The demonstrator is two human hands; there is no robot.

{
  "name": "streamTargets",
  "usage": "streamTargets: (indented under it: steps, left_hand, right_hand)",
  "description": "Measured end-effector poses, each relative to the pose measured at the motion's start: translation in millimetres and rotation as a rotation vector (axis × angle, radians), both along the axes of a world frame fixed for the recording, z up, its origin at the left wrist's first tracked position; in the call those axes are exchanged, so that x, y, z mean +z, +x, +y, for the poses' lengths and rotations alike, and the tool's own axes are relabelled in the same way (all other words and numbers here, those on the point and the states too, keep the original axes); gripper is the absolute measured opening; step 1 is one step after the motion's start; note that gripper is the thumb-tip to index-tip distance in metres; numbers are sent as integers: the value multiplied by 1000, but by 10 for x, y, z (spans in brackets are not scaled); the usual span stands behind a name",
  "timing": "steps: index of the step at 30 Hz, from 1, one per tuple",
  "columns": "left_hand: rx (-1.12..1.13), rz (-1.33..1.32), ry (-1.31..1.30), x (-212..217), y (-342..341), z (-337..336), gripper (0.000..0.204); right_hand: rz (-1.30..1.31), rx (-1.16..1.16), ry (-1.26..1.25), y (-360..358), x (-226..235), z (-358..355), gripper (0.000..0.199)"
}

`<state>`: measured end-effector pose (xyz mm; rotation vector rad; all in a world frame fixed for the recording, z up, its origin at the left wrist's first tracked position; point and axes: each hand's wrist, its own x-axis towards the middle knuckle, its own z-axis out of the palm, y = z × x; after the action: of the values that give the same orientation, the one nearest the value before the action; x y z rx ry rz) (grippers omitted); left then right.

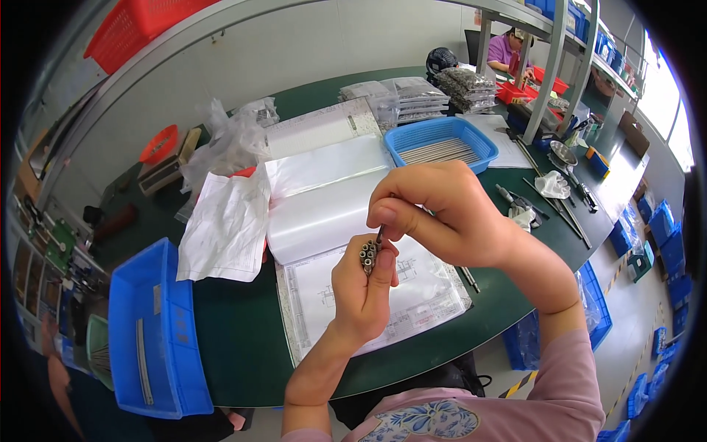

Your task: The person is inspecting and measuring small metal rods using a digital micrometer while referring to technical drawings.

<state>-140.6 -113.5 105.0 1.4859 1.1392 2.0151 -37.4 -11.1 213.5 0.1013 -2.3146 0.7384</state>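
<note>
dark green worktable [243,331], blue bin [158,331], papers [221,228]

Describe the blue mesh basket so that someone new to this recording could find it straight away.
Start at the dark green table and look past the stack of clear plastic sleeves and printed sheets in its middle. Just beyond it, on the far right, sits the light blue rectangular plastic mesh basket holding thin metal rods. Unlike the solid-walled deep blue plastic bin at the near left, its sides are perforated.
</note>
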Motion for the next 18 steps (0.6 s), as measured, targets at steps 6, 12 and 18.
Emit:
streamTargets:
  steps: [6, 12, 18]
  left_hand:
    - [33, -45, -4, 11, 26, -1, 20]
    - [-8, -13, -8, 26, -18, 5, 21]
    - [3, -15, -8, 34, -33, 30, 23]
  right_hand:
    - [21, 0, 198, -23, -1, 28, 9]
    - [71, 26, 86, -12, 34, 58, 8]
    - [30, 32, 114, -57, 50, 63, 9]
